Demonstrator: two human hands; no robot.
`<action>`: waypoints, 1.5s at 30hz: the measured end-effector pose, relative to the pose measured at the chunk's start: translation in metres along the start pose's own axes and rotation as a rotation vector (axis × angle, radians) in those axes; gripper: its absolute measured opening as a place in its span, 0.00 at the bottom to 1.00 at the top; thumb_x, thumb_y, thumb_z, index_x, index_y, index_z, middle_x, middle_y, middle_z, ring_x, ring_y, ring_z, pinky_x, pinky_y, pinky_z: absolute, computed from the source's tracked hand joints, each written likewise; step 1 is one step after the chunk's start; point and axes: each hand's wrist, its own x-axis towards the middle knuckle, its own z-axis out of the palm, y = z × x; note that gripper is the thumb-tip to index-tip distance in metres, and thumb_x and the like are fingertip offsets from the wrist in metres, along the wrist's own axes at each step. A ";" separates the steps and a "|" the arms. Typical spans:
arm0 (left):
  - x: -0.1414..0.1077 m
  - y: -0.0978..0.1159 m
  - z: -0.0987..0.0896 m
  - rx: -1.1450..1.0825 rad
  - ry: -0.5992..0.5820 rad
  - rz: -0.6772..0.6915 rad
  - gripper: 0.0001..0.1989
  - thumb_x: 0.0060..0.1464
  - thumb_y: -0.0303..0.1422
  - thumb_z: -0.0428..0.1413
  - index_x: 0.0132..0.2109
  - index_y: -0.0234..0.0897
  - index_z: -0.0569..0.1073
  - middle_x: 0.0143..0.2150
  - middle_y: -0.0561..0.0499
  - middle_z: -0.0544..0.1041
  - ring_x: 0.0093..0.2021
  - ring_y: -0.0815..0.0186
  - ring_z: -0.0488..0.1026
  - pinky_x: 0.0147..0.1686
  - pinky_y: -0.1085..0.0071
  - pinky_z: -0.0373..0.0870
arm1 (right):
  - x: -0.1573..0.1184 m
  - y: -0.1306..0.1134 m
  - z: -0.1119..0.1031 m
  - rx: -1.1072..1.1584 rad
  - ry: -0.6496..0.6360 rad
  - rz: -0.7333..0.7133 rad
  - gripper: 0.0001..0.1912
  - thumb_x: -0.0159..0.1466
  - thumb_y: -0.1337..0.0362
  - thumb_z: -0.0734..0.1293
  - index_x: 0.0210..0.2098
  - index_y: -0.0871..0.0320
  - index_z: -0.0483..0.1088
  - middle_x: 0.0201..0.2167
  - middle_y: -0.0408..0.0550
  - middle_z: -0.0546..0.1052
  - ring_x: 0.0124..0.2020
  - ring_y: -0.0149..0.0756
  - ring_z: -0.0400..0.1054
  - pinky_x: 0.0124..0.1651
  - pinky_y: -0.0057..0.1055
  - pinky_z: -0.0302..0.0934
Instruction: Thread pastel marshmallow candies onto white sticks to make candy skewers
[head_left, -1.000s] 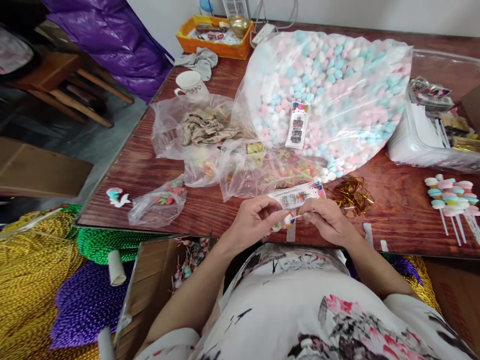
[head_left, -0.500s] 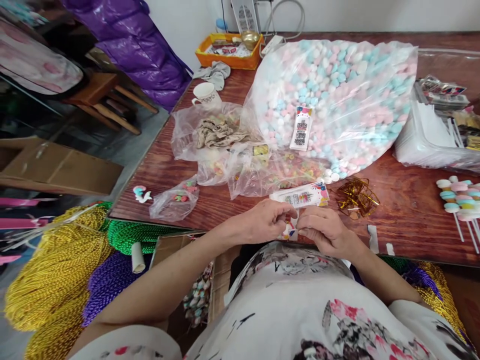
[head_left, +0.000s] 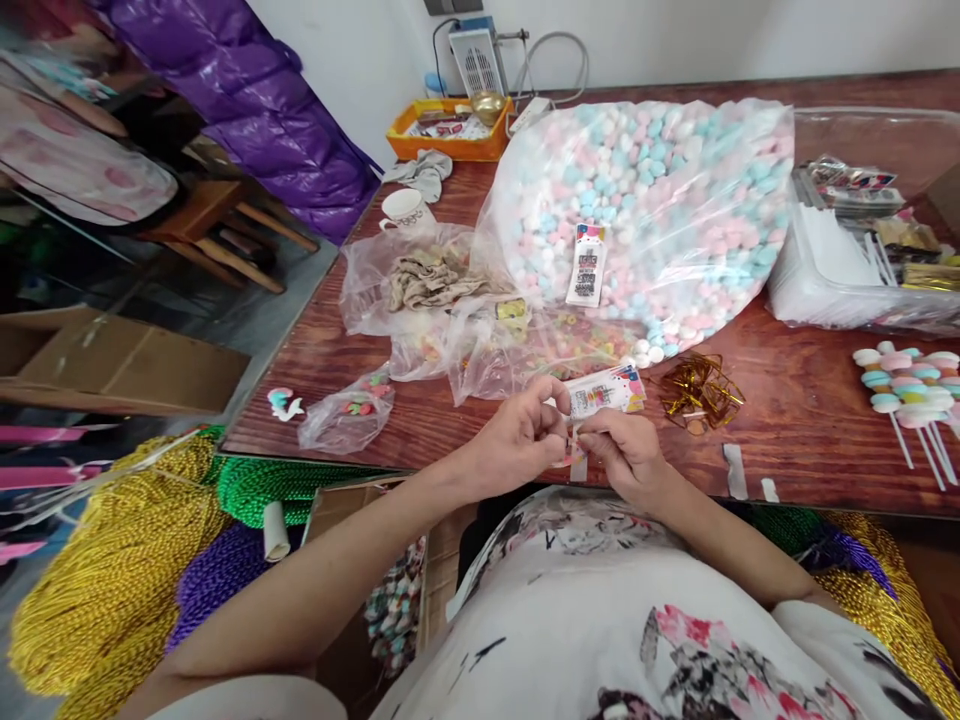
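Note:
My left hand (head_left: pixel 521 437) is above the front table edge, its fingers curled and the thumb close to the index finger. What they hold, if anything, I cannot make out. Just beside it, my right hand (head_left: pixel 628 452) pinches something too small to name between thumb and forefinger. Beneath and between the hands a grey strip (head_left: pixel 579 468) lies at the table edge, partly covered. Printed card packets (head_left: pixel 606 390) lie right behind my fingers. To their right sits a tangle of gold twist ties (head_left: pixel 699 392).
A big clear bag of pastel candies (head_left: pixel 675 190) fills the table's back, with a printed packet (head_left: pixel 586 265) on it. Crumpled plastic bags (head_left: pixel 360 405) lie left. Candy sticks (head_left: pixel 911 385) and a clear tub (head_left: pixel 832 285) stand right. A mug (head_left: pixel 406 208) and orange tray (head_left: pixel 442 145) are behind.
My hands have lifted slightly and the left fingers are more curled. The printed piece between them is now mostly hidden, and the grey strip shows. The camera view has shifted a little.

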 end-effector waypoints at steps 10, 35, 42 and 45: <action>-0.002 0.001 -0.025 0.052 -0.214 -0.007 0.16 0.50 0.39 0.64 0.43 0.33 0.78 0.42 0.46 0.77 0.40 0.65 0.74 0.39 0.73 0.71 | 0.015 0.003 -0.040 0.363 -0.101 0.130 0.10 0.68 0.59 0.64 0.33 0.57 0.73 0.25 0.43 0.78 0.24 0.29 0.71 0.28 0.25 0.65; 0.032 -0.083 0.017 -0.016 0.473 0.449 0.08 0.57 0.34 0.59 0.33 0.35 0.79 0.30 0.52 0.74 0.32 0.69 0.69 0.35 0.74 0.67 | 0.001 0.031 0.019 0.234 0.288 0.336 0.03 0.59 0.62 0.72 0.29 0.53 0.77 0.27 0.42 0.75 0.31 0.34 0.68 0.36 0.33 0.63; 0.030 -0.082 0.024 -0.617 0.254 0.091 0.14 0.50 0.41 0.65 0.36 0.34 0.81 0.35 0.50 0.79 0.39 0.65 0.72 0.47 0.69 0.67 | 0.008 0.038 0.034 0.327 0.418 0.367 0.04 0.54 0.62 0.75 0.28 0.51 0.76 0.30 0.41 0.70 0.35 0.33 0.65 0.40 0.32 0.62; 0.030 -0.081 0.029 -0.815 0.204 -0.005 0.15 0.45 0.40 0.69 0.36 0.34 0.81 0.34 0.50 0.79 0.36 0.68 0.72 0.45 0.71 0.67 | 0.012 0.037 0.035 0.436 0.382 0.401 0.05 0.55 0.63 0.75 0.28 0.52 0.75 0.34 0.43 0.75 0.39 0.34 0.68 0.45 0.34 0.63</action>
